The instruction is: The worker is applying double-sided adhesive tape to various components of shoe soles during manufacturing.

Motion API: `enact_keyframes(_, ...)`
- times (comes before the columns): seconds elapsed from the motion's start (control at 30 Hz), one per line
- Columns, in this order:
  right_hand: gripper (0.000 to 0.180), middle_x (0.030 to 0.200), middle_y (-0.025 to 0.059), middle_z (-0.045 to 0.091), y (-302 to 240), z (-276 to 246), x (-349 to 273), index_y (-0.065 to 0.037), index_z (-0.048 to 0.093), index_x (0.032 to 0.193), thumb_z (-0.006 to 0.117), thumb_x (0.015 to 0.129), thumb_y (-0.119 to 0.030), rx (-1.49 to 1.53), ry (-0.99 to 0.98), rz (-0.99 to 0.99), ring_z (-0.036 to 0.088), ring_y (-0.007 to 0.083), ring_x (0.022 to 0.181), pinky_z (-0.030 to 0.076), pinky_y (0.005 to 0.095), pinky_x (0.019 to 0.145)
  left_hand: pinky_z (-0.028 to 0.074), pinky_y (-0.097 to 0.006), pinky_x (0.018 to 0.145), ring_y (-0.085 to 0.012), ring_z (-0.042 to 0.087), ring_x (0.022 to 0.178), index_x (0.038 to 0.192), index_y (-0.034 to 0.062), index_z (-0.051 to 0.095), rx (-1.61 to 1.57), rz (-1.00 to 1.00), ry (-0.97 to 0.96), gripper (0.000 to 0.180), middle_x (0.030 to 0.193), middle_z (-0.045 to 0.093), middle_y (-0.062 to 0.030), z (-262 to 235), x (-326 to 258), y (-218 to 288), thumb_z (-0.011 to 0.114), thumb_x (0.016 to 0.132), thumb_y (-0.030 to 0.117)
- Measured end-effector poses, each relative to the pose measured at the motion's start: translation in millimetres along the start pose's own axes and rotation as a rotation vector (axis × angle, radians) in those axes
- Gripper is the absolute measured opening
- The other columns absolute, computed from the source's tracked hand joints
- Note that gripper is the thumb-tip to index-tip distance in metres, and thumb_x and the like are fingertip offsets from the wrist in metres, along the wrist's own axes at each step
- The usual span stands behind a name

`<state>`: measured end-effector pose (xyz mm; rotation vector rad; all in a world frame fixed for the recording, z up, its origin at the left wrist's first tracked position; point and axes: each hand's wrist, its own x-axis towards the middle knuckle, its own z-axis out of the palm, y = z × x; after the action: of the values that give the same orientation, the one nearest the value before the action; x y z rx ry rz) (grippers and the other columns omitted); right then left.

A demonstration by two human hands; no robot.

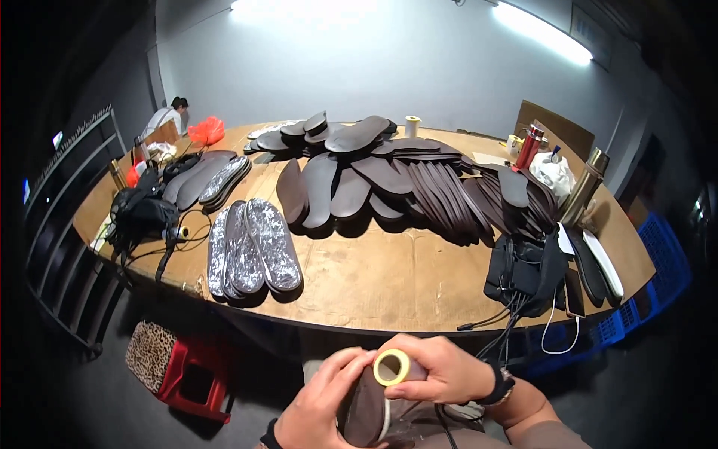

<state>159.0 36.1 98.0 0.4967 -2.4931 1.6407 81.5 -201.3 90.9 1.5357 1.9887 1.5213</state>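
Observation:
Low in front of my body, my left hand (329, 400) is wrapped round a dark brown shoe sole (365, 408) with a pale edge along its right side. My right hand (441, 372) grips a hollow tube (404, 367) with a yellow rim, its open end facing up. The tube lies against or just over the upper part of the sole; whether they touch I cannot tell. On the table beyond are three soles with a shiny, silvery, crinkled surface (273, 243), overlapping side by side. Behind them, many plain dark soles (359, 193) lie heaped and fanned out.
A wooden table (366, 288) spans the view. On it are a black bag (527, 273) with cords, a steel flask (587, 183), a red flask (529, 146), and another black bag (138, 213). A red stool (196, 378) stands at lower left; blue crates (658, 258) at right. A person (166, 120) is at far left.

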Motion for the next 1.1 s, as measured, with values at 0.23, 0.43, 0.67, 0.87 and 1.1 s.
enact_keyframes(0.23, 0.053, 0.098, 0.0137, 0.073, -32, -66, -16, -0.002, 0.063, 0.127, 0.085, 0.091, -0.035, -0.182, 0.400, -0.126, 0.073, 0.0242, 0.086, 0.056, 0.0325, 0.078, 0.045, -0.051, 0.113, -0.0466, 0.051, 0.136, 0.152, -0.0048, 0.044, 0.247, 0.482, -0.183, 0.119, 0.148, 0.047, -0.0276, -10, 128, 3, 0.095, 0.061, 0.053)
enact_keyframes(0.43, 0.049, 0.095, 0.0177, 0.072, 10, -80, -19, -0.004, 0.065, 0.122, 0.085, 0.089, -0.035, -0.405, 0.485, -0.005, 0.074, 0.0371, 0.087, 0.057, 0.0382, 0.074, 0.043, -0.052, 0.117, -0.0480, 0.047, 0.142, 0.151, -0.0033, 0.043, 0.078, 0.610, -0.158, 0.110, 0.152, 0.044, -0.0295, 39, 169, -84, 0.095, 0.067, 0.044)
enact_keyframes(0.67, 0.058, 0.095, 0.0158, 0.072, 11, -78, -27, -0.004, 0.062, 0.123, 0.089, 0.083, -0.035, -0.462, 0.342, -0.086, 0.073, 0.0363, 0.084, 0.057, 0.0393, 0.073, 0.027, -0.060, 0.124, -0.0502, 0.034, 0.151, 0.153, -0.0002, 0.039, -0.281, 0.483, -0.160, 0.111, 0.159, 0.037, -0.0300, 70, 143, -91, 0.093, 0.069, 0.048)
enact_keyframes(0.87, 0.061, 0.099, 0.0165, 0.068, 10, -79, -24, -0.002, 0.059, 0.126, 0.086, 0.085, -0.038, -0.484, 0.280, -0.105, 0.071, 0.0368, 0.087, 0.056, 0.0406, 0.077, 0.018, -0.059, 0.127, -0.0486, 0.024, 0.156, 0.157, -0.0052, 0.033, -0.332, 0.341, -0.091, 0.104, 0.162, 0.034, -0.0294, 80, 128, -87, 0.076, 0.079, 0.048)
enact_keyframes(1.1, 0.055, 0.103, 0.0188, 0.067, 16, -77, -24, 0.000, 0.057, 0.134, 0.076, 0.093, -0.031, -0.378, 0.211, -0.030, 0.069, 0.0391, 0.089, 0.055, 0.0420, 0.081, 0.020, -0.053, 0.127, -0.0482, 0.021, 0.157, 0.162, -0.0084, 0.022, -0.242, 0.279, -0.104, 0.107, 0.167, 0.024, -0.0308, 75, 127, -89, 0.074, 0.080, 0.038)
